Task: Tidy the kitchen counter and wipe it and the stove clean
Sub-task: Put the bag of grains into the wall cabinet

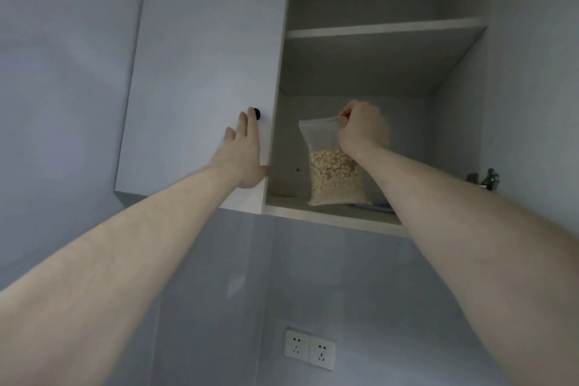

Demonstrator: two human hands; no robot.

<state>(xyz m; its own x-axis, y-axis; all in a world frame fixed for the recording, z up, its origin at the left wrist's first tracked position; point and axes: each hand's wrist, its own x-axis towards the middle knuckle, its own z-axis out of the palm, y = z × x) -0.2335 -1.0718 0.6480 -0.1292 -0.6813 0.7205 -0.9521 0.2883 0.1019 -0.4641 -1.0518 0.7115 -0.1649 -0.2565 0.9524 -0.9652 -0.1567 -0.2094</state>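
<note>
Left hand (247,153): lying flat-fingered, steadying cabinet door (203,72). Right hand (362,130): pinching oat bag (333,166), shelving it.

A clear plastic zip bag (332,166), about half full of pale beige flakes, hangs upright with its empty top crumpled. Its bottom sits at the front edge of the cabinet's grey lower shelf (329,216), near the middle.

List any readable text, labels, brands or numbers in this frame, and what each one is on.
None can be read.
Bag held by the right hand: clear plastic, no print visible.
Cabinet door under the left hand: plain, only a black knob.
Sockets: no markings legible.
</note>
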